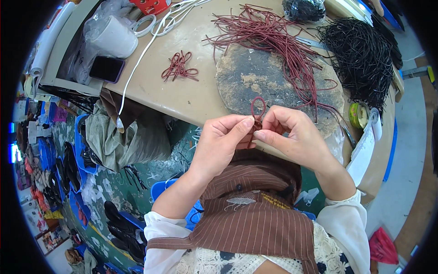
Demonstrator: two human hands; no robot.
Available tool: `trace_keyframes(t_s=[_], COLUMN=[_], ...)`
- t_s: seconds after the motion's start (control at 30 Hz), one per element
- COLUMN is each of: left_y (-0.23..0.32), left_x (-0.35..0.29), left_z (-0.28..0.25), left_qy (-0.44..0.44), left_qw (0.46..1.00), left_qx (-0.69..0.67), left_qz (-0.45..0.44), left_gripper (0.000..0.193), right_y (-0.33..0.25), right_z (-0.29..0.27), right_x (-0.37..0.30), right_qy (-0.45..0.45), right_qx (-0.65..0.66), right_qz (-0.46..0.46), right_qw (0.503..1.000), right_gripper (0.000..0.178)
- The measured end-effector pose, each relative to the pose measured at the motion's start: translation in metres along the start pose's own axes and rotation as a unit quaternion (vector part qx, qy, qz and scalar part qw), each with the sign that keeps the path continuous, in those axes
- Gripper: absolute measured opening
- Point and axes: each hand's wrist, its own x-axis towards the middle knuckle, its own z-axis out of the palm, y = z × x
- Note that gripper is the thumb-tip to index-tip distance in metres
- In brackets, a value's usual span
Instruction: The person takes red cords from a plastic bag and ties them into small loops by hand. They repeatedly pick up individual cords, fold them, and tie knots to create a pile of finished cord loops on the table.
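Between my two hands is a dark red cord, bent into a loop that sticks up above my fingers. My left hand pinches it between thumb and forefinger. From the other side, my right hand grips the cord with closed fingertips; its exact hold is partly hidden. Both hands are over the table's near edge, in front of a round, worn slab. Across that slab lies a loose heap of dark red cords. A small pile of looped red cords rests to the left on the table.
Black cords are heaped at the right. A green-rimmed tape roll stands near scissors. At the left are a phone, a white roll and a white cable. Grey-green cloth hangs below the table edge.
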Motion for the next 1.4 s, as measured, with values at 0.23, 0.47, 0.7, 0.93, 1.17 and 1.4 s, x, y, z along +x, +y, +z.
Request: trace_keyframes(t_s=[0.23,0.47,0.7,0.93,1.17,1.4], left_y=[-0.01,0.002,0.005,0.001,-0.004,-0.014], left_x=[0.0,-0.008,-0.002,0.002,0.007,0.008], left_z=[0.004,0.008,0.01,0.01,0.007,0.006], left_qy=[-0.001,-0.027,-0.01,0.036,0.053,0.072], left_qw=[0.999,0.994,0.997,0.995,0.975,0.978], left_qx=[-0.016,-0.074,-0.067,0.038,0.153,0.105], left_qz=[-0.043,-0.082,-0.041,0.085,0.154,0.166], left_gripper=[0.025,0.028,0.028,0.022,0.021,0.02], right_y=[0.0,0.001,0.017,0.018,0.029,0.033], right_z=[-0.002,0.001,0.008,0.01,0.011,0.019], right_x=[-0.003,0.001,0.003,-0.008,-0.008,-0.016], right_qy=[0.014,0.075,0.16,0.1,0.011,0.052], right_qx=[-0.052,-0.165,-0.095,0.161,0.307,0.216], right_qz=[-0.033,-0.109,-0.242,-0.016,0.028,-0.011], right_qw=[0.998,0.977,0.952,0.982,0.951,0.975], right_gripper=[0.016,0.027,0.024,0.013,0.013,0.015])
